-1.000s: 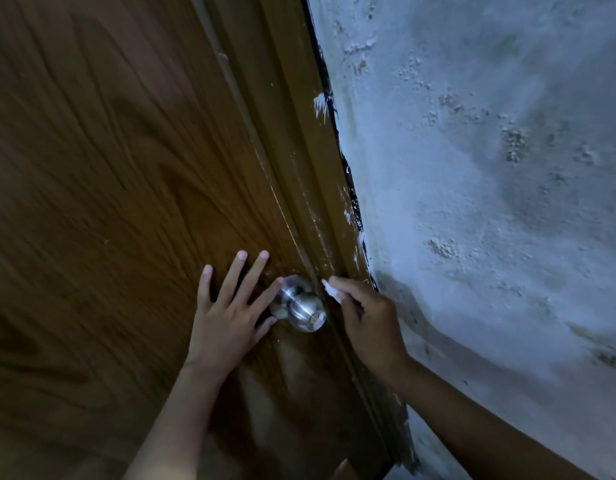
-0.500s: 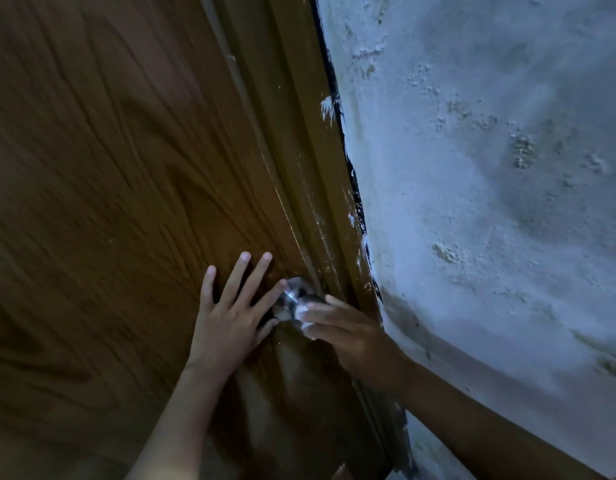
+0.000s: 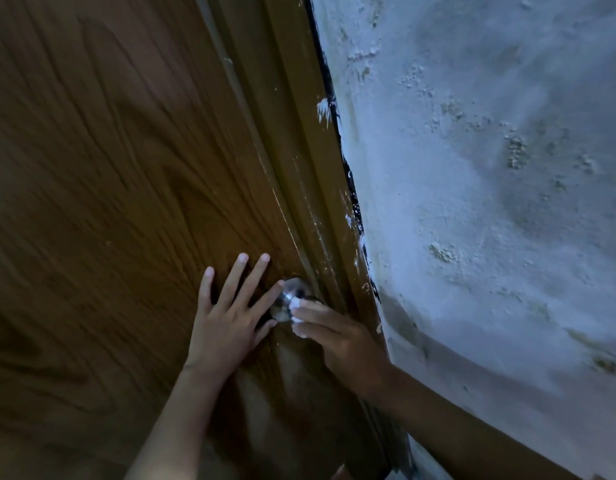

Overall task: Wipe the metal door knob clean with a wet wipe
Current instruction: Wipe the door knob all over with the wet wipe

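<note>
A round metal door knob [image 3: 290,295] sticks out of the brown wooden door [image 3: 109,202] near its right edge. My right hand [image 3: 337,337] covers the knob's front and lower side, holding a white wet wipe [image 3: 296,306] against it; only small bits of the wipe show between the fingers. My left hand [image 3: 230,317] lies flat on the door just left of the knob, fingers spread and straight, its index fingertip touching the knob's base.
The brown door frame [image 3: 320,202], smeared with white paint, runs along the door's right edge. A rough, stained whitish wall [image 3: 490,185] fills the right side.
My right hand came from the frame side onto the knob and now covers it with the wipe. My left hand stayed flat on the door.
</note>
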`<control>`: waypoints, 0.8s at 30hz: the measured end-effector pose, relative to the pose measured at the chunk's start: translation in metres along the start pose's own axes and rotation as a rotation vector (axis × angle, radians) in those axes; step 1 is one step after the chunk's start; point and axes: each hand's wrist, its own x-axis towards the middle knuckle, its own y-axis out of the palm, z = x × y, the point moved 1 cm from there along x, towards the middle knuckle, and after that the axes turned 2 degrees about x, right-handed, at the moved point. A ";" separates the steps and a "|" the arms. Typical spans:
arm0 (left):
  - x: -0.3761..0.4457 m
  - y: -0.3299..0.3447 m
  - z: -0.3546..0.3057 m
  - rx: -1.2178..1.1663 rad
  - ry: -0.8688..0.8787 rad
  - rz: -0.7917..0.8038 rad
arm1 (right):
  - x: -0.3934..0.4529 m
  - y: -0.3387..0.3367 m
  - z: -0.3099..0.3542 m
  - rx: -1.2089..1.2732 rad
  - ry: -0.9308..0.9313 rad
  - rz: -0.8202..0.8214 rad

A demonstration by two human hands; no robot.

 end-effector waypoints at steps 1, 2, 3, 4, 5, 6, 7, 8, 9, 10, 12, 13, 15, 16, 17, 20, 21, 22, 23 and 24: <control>0.000 0.000 0.000 0.004 0.003 0.008 | -0.007 -0.002 -0.003 -0.003 -0.001 -0.024; 0.000 0.000 0.000 0.006 0.003 0.018 | -0.011 -0.004 -0.005 0.013 0.038 -0.057; 0.001 0.000 0.000 0.001 0.002 0.026 | -0.013 -0.008 -0.009 0.042 0.108 -0.109; 0.001 -0.001 0.000 -0.007 0.000 0.029 | -0.013 -0.010 -0.014 0.076 0.191 -0.166; 0.001 -0.001 0.000 -0.014 -0.002 0.030 | -0.012 -0.013 -0.018 0.094 0.262 -0.215; 0.001 -0.002 -0.001 -0.017 -0.003 0.031 | -0.010 -0.015 -0.020 0.097 0.308 -0.251; 0.001 -0.002 -0.001 -0.016 -0.002 0.030 | -0.007 -0.017 -0.021 0.091 0.320 -0.267; 0.001 -0.002 0.000 -0.017 -0.001 0.027 | -0.004 -0.017 -0.019 0.080 0.302 -0.261; 0.001 -0.002 0.000 -0.023 0.001 0.025 | 0.000 -0.017 -0.016 0.060 0.258 -0.234; 0.001 -0.001 0.000 -0.031 0.001 0.024 | 0.002 -0.014 -0.012 0.038 0.201 -0.187; 0.001 -0.001 0.000 -0.034 0.000 0.027 | 0.003 -0.007 -0.007 0.001 0.104 -0.098; 0.001 -0.001 0.000 -0.033 -0.001 0.027 | 0.003 -0.003 -0.006 0.005 0.103 -0.078; 0.001 -0.002 0.001 -0.029 -0.004 0.022 | 0.005 -0.002 -0.008 0.080 0.214 -0.100; 0.001 -0.002 0.001 -0.029 -0.004 0.019 | 0.006 -0.003 -0.009 0.132 0.303 -0.131; 0.001 -0.002 0.000 -0.030 -0.004 0.018 | 0.006 -0.005 -0.009 0.181 0.404 -0.144; 0.002 -0.002 0.001 -0.023 -0.009 0.021 | 0.003 -0.005 -0.012 0.352 0.695 -0.100; 0.002 -0.002 0.001 -0.019 -0.010 0.020 | 0.002 -0.005 -0.012 0.395 0.754 -0.101; 0.001 -0.002 0.000 -0.017 -0.010 0.021 | 0.003 -0.005 -0.011 0.427 0.788 -0.108; 0.001 -0.002 0.000 -0.014 -0.010 0.022 | 0.004 -0.006 -0.010 0.448 0.804 -0.117; 0.001 -0.002 0.000 -0.012 -0.009 0.022 | 0.008 -0.008 -0.008 0.457 0.803 -0.123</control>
